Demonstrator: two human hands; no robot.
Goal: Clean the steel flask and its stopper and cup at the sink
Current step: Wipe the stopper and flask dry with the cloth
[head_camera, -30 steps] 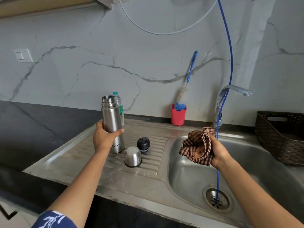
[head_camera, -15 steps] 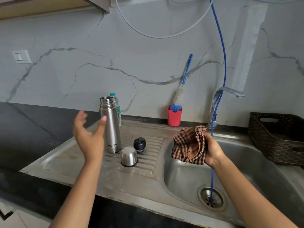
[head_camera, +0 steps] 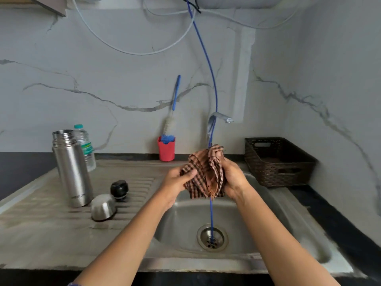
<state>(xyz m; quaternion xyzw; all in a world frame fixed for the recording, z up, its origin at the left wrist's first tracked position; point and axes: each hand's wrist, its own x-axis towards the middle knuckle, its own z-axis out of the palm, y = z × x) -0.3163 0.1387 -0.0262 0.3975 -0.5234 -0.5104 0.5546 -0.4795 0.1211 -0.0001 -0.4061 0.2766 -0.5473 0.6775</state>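
The steel flask (head_camera: 71,168) stands upright and uncapped on the ribbed drainboard (head_camera: 41,219) at the left. Its steel cup (head_camera: 102,207) sits upside down in front of it, and the black stopper (head_camera: 119,189) stands just behind the cup. Above the sink basin (head_camera: 257,221) both hands hold a bunched brown checked cloth (head_camera: 206,174). My left hand (head_camera: 175,182) pinches its left side. My right hand (head_camera: 234,178) grips its right side.
A blue hose (head_camera: 211,215) hangs from above, past the tap (head_camera: 218,118), into the drain (head_camera: 212,237). A red holder (head_camera: 166,150) with a bottle brush stands at the wall. A plastic water bottle (head_camera: 86,147) stands behind the flask. A dark woven basket (head_camera: 277,162) sits right of the sink.
My left hand let go of the flask and moved right to take hold of the cloth. The flask stays standing on the drainboard. The view has shifted left and up.
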